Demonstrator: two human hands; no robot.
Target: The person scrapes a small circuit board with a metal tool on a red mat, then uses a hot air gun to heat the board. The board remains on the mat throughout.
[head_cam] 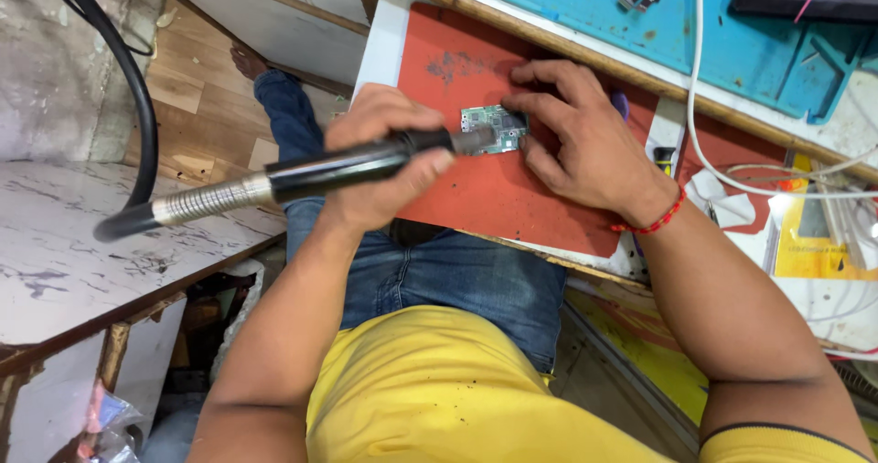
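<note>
Yellow shirt nearest, then the red mat (494, 198) on the worktop (389, 33). Left hand (384, 157) wraps the hot-air wand (302, 175), nozzle over the green circuit board (498, 127); right hand (572, 134), fingers spread, pins it steady.

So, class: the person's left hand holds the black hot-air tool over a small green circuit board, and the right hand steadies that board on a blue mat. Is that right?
One detail is wrong: the mat. In the head view the green circuit board lies on a red mat, not a blue one. The rest stands: the left hand holds the black hot-air tool over the board, and the right hand steadies it.
</note>
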